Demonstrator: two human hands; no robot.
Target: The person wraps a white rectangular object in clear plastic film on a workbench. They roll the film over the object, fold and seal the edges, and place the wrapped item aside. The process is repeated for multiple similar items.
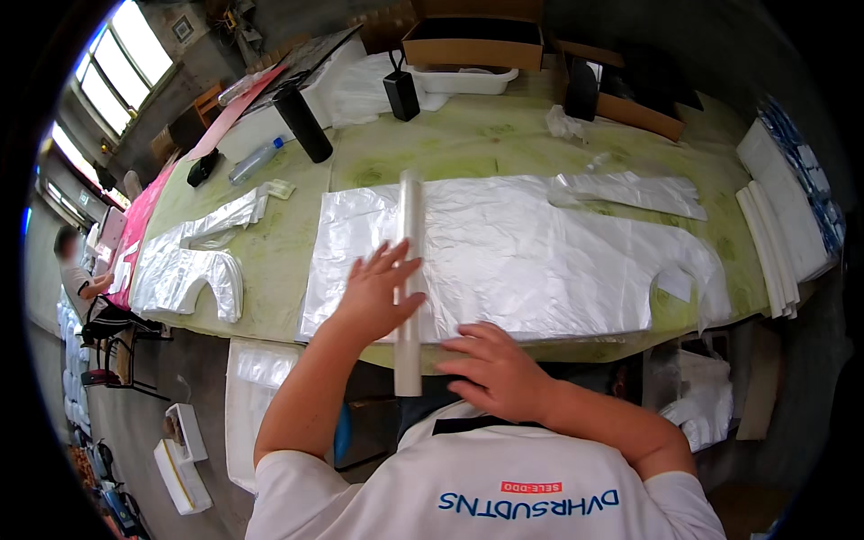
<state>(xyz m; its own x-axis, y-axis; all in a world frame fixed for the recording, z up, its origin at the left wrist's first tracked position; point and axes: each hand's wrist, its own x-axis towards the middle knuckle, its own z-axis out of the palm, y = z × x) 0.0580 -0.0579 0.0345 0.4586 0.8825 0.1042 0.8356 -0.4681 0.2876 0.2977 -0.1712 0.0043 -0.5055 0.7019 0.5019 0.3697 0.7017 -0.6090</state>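
A long, pale, translucent tube or roll [409, 315] lies across a flat pile of thin, shiny plastic sheets [540, 261], its near end jutting past the table's front edge. The pile has a curved cut-out and strap-like strips at its right end, like disposable aprons. My left hand [382, 292] is over the tube with its fingers spread; whether it touches the tube I cannot tell. Right of the tube, my right hand [499, 371] is at the pile's front edge, fingers stretched out and nothing held. A smaller piece of similar plastic [184, 265] lies at the left.
Across the back of the green-covered table [504, 148] stand a black cylinder [302, 124], a black box with a loop [401, 94], a clear bottle [256, 162] and open cardboard boxes [472, 43]. White rolls [768, 247] lie at the right edge. Far left, another person [90, 283] sits.
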